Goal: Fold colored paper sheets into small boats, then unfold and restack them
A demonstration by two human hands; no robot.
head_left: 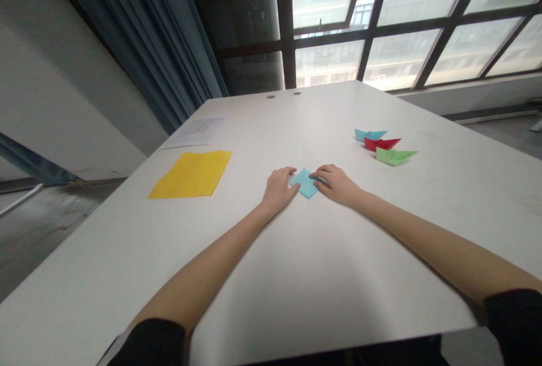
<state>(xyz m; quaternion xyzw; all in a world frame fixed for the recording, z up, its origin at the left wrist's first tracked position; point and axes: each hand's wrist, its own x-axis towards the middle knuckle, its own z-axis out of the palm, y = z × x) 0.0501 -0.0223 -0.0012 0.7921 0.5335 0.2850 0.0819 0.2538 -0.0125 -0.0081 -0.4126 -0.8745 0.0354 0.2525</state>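
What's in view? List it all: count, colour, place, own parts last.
Table: 1, white, foreground
Folded paper: 1, light blue, mid-table
Paper boats: 3, blue, red, green, table's right side
Yellow paper: sheet count unclear, yellow, table's left
Marked sheet: 1, white, beyond yellow paper
Round spots: 2, grey, table's far end
Curtain: at least 1, blue, left
Window: 1, dark-framed, beyond table
Wall: 1, grey-white, left
Floor: 1, grey, both sides
Left hand: 1, bare, touching folded paper
Right hand: 1, bare, touching folded paper
Forearms: 2, bare, over table
Sleeves: 2, black, bottom corners
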